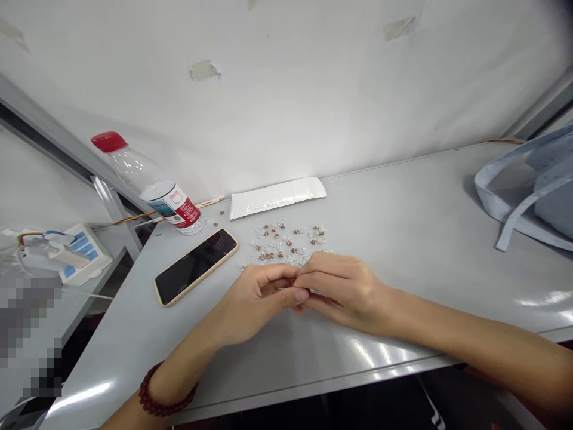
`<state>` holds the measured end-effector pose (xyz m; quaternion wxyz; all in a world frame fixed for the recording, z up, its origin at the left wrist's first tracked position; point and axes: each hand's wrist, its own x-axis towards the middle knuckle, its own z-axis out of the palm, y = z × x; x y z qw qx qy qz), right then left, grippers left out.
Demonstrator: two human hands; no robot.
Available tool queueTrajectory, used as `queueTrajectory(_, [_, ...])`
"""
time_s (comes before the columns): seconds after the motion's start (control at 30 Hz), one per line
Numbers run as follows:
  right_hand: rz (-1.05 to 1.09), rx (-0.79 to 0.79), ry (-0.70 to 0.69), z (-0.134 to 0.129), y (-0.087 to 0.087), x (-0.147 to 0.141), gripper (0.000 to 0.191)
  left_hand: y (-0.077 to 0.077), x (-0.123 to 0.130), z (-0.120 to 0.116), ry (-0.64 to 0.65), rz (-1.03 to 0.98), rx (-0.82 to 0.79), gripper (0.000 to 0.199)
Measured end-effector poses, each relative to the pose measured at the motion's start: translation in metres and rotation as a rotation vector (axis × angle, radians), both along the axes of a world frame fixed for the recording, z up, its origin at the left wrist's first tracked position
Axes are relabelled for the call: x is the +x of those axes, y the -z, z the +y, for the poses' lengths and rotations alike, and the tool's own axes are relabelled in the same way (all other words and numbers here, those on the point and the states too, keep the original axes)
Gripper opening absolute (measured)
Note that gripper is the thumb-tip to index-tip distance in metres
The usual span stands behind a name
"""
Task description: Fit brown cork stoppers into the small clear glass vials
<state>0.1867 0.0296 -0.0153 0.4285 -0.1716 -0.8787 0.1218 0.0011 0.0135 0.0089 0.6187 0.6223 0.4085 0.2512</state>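
My left hand (264,298) and my right hand (342,289) meet just above the grey table (430,239), fingertips pressed together. Whatever sits between the fingers is too small and too covered to make out. Just beyond the hands lies a loose scatter of tiny clear glass bottles (280,251) with brown cork stoppers. Several of them lie on their sides, and the nearest are partly hidden behind my fingers. A dark red bead bracelet (154,397) circles my left wrist.
A phone (197,267) lies left of the little bottles. Behind it stands a red-capped water bottle (156,188). A flat white packet (277,198) rests near the wall. At far left is a power strip (85,254); at right, a light blue fabric bag (550,197).
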Motion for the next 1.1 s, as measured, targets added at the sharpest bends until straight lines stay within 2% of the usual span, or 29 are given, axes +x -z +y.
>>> queueTrajectory(0.1, [-0.007, -0.019, -0.012, 0.002, 0.003, 0.0, 0.019, 0.0, 0.001, -0.002, -0.021, 0.042, 0.091, 0.019])
queueTrajectory(0.3, [-0.026, 0.01, 0.005, 0.008, 0.009, 0.001, 0.019, 0.001, 0.007, -0.008, -0.025, 0.29, 0.305, 0.032])
queueTrajectory(0.4, [-0.018, 0.016, 0.008, 0.01, 0.007, 0.002, 0.016, -0.005, -0.003, -0.003, -0.071, 0.388, 0.35, 0.038])
queueTrajectory(0.47, [-0.019, 0.025, 0.036, 0.013, 0.004, 0.004, 0.014, -0.009, -0.025, 0.007, -0.153, 0.531, 0.401, 0.045])
queueTrajectory(0.53, [-0.006, 0.02, 0.087, 0.018, 0.002, 0.008, 0.011, -0.009, -0.058, 0.018, -0.277, 0.754, 0.518, 0.049])
queueTrajectory(0.6, [0.008, 0.0, 0.127, 0.025, 0.002, 0.014, 0.01, -0.005, -0.094, 0.029, -0.323, 0.965, 0.614, 0.057])
queueTrajectory(0.67, [0.006, -0.01, 0.148, 0.03, 0.002, 0.019, 0.009, 0.003, -0.122, 0.035, -0.332, 1.083, 0.603, 0.072])
queueTrajectory(0.77, [-0.018, -0.003, 0.161, 0.034, 0.003, 0.021, 0.009, 0.012, -0.139, 0.037, -0.288, 1.053, 0.507, 0.074])
queueTrajectory(0.93, [-0.044, 0.02, 0.151, 0.033, 0.007, 0.019, 0.01, 0.017, -0.13, 0.032, -0.375, 1.026, 0.503, 0.063])
queueTrajectory(1.1, [-0.061, 0.039, 0.15, 0.033, 0.009, 0.019, 0.011, 0.021, -0.129, 0.03, -0.44, 0.996, 0.469, 0.069])
